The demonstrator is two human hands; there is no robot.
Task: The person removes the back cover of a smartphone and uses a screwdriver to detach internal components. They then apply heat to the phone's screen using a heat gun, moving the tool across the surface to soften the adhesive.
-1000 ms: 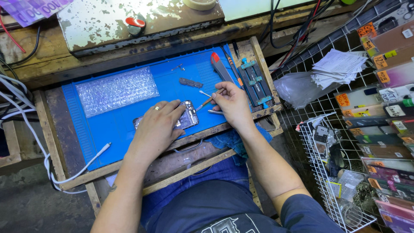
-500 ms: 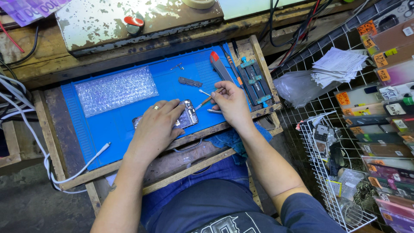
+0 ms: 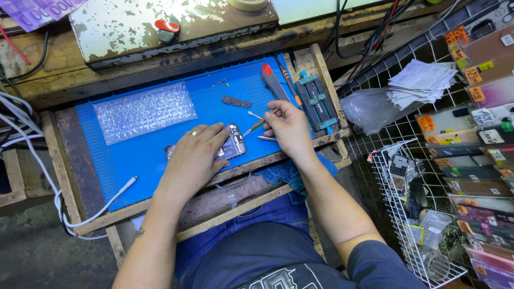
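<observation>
Two hands at work on my blue mat (image 3: 160, 155). My left hand (image 3: 195, 155) lies flat over an opened phone (image 3: 233, 145), fingers curled down onto it, pinning it near the mat's front edge. My right hand (image 3: 286, 128) pinches a screwdriver (image 3: 256, 126) between thumb and fingertips, its tip slanting down to the phone's right end. Tweezers (image 3: 266, 138) lie just under that hand. Further back lie a small dark part (image 3: 236, 101), a bubble-wrap sheet (image 3: 144, 111) and a red-tipped tool (image 3: 273, 81).
</observation>
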